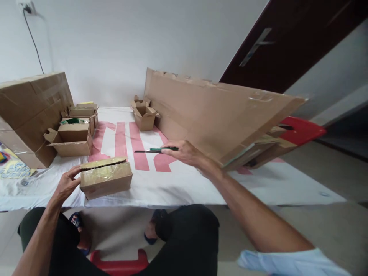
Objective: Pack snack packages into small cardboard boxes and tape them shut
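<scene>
My left hand (66, 184) grips the left end of a small taped cardboard box (105, 178) that rests on the white and pink sheet (172, 184). Its top flap is slit and slightly raised. My right hand (184, 152) is closed round a green-handled knife (155, 150), held level above the sheet with the blade pointing left, a short way right of and beyond the box.
Several open small boxes (71, 138) sit at the left beside a big carton (28, 115). Another small open box (144, 116) stands at the back. A long flattened cardboard sheet (218, 115) leans at the right over a red stool (301, 130). A dark door (287, 46) is behind.
</scene>
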{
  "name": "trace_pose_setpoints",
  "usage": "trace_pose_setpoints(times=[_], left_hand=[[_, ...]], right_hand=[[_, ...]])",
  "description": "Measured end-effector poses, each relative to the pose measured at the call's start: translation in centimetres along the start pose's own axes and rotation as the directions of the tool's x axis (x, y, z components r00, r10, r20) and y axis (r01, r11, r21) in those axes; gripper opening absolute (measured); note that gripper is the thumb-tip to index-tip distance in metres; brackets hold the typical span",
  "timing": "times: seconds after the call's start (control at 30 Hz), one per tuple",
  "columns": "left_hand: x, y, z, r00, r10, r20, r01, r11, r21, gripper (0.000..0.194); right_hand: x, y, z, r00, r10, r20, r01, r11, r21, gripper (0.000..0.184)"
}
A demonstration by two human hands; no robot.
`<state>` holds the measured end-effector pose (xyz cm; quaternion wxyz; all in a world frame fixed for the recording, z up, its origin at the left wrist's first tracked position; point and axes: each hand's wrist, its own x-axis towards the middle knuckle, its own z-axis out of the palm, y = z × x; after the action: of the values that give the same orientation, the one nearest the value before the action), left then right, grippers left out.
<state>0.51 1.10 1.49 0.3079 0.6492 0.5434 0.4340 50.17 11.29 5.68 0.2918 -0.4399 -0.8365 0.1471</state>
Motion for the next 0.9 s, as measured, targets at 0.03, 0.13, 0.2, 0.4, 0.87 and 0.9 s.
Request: trace_pose_setpoints(times=[0.03,0.13,0.2,0.4,0.87,0.9], left_hand=[[0.0,0.0,0.0,1.0,-0.005,0.006,0.005,1.0,-0.001,0.048],[-0.1,0.1,-0.1,0.999,-0.021,0.026,0.022,0.999,-0.027,0.049],[-0.2,0.3,-0.1,0.999,-0.022,0.044,0.024,0.999,-0.045,0.049],[0.2,0.5,-0.7,0.99,-0.086,0.108,0.086,0.996,0.0,0.088],[1.5,0.8,-1.8,0.94,-0.165,0.297,0.096,0.967,0.235,0.149],[1.5,0.8,-1.7,0.943,-0.152,0.296,0.085,0.97,0.227,0.146]], right_hand=[[-1.4,1.0,1.6,0.995,0.049,-0.082,-0.048,0.999,0.018,0.029],[-5.8,3.3,8.1,0.957,0.213,-0.197,-0.224,0.974,-0.033,0.032],[-8.1,4.0,12.1,0.927,0.316,-0.201,-0.342,0.933,-0.111,0.033],[-6.7,1.2,15.5,0.937,0.252,-0.241,-0.22,0.964,0.152,0.029],[1.0,-7.0,15.4,0.982,-0.123,0.143,0.057,0.917,0.396,0.125],[0.9,-7.0,15.7,0.986,-0.118,0.122,0.062,0.92,0.387,0.125]])
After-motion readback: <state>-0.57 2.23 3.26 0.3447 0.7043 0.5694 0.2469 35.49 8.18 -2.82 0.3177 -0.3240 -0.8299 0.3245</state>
